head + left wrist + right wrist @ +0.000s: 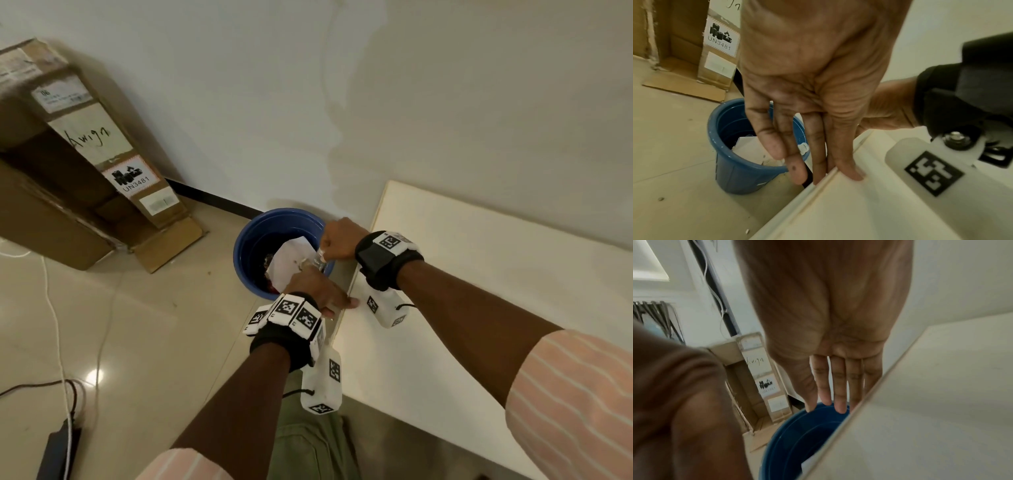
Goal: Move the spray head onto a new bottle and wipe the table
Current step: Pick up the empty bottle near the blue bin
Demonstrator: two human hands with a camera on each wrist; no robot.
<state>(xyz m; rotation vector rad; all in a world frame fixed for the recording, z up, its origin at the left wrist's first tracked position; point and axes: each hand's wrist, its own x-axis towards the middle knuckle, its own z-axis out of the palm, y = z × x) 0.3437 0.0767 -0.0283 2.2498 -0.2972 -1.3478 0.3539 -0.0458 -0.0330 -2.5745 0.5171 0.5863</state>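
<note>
Both hands are out over the white bench (479,308) edge: my left hand (320,291) is flat, fingers (846,162) straight, touching the edge. My right hand (339,240) has straight fingers too, over the blue bin (246,270) on the floor. I see white paper (291,260) and a clear bottle (317,262) by its rim.

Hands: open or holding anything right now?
Left hand: open, fingertips on the table edge.
Right hand: open, empty, over the bin.
</note>
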